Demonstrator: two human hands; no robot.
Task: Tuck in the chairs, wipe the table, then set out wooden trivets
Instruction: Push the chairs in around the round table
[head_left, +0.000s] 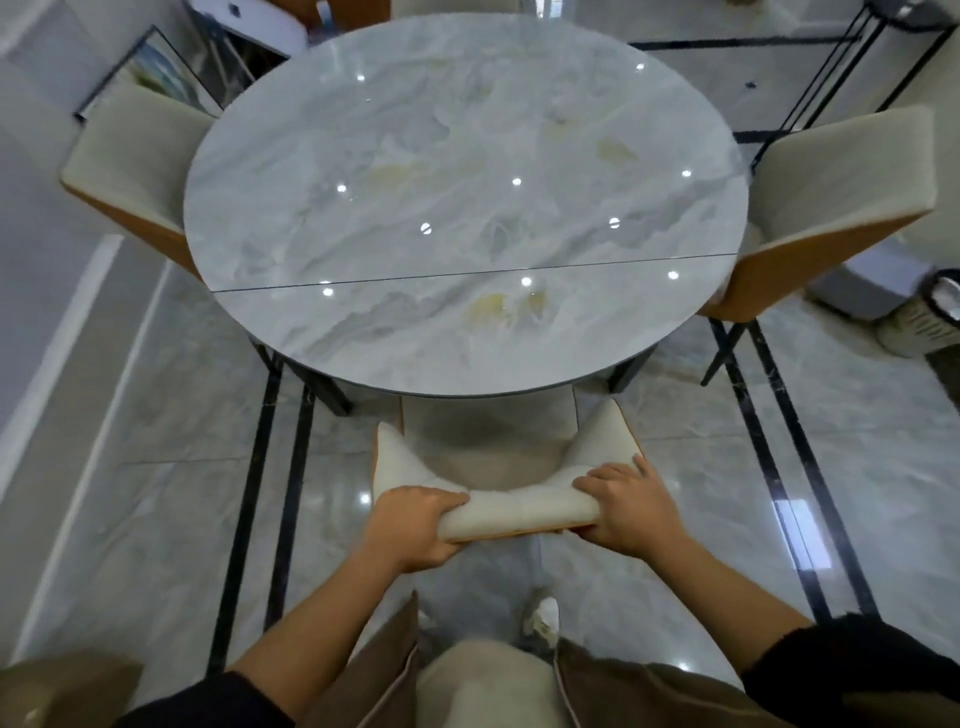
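Note:
A round grey marble table (467, 208) fills the middle of the view, its glossy top bare. Directly in front of me stands a cream-upholstered chair (519, 509) with an orange back shell, its seat partly under the table's near edge. My left hand (415, 525) grips the left end of the chair's top rail, fingers curled over it. My right hand (628, 506) grips the right end of the same rail.
Two matching chairs stand at the table, a left chair (130, 166) and a right chair (831, 197). A black metal rack (857, 67) stands at the far right. Another person's shoe (919, 322) shows at the right edge. The floor is glossy marble tile.

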